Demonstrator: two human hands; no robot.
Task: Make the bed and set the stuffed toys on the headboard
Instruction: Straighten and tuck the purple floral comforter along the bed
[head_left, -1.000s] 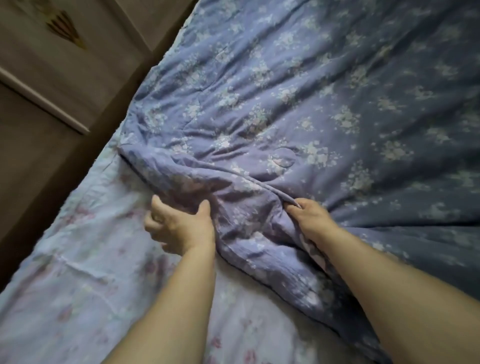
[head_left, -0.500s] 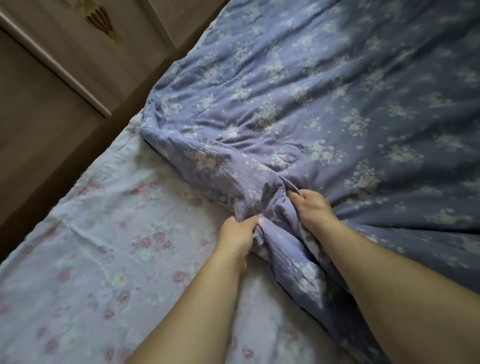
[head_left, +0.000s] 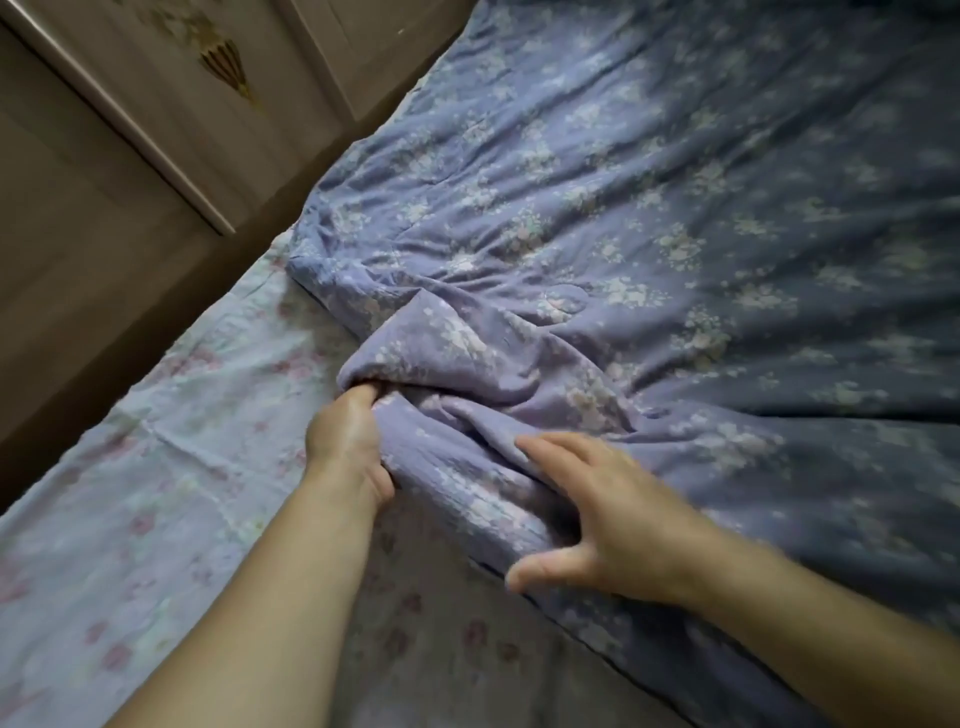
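A blue-purple quilt (head_left: 649, 218) with pale flower sprigs covers the right and upper part of the bed. Its near edge is bunched into thick folds. My left hand (head_left: 345, 441) grips a fold at that edge, fingers tucked under the cloth. My right hand (head_left: 597, 512) hovers at the folded edge a little to the right, fingers spread and thumb out, holding nothing. Under the quilt lies a light sheet (head_left: 156, 467) with pink flowers, bare on the left. No stuffed toys or headboard are in sight.
A beige wooden wardrobe (head_left: 130, 156) with a gold fan ornament stands close along the bed's left side, leaving a narrow dark gap by the mattress edge.
My right hand let go of the quilt fold, opened and moved back toward me. My left hand took hold of the bunched edge. The view shifted left and up.
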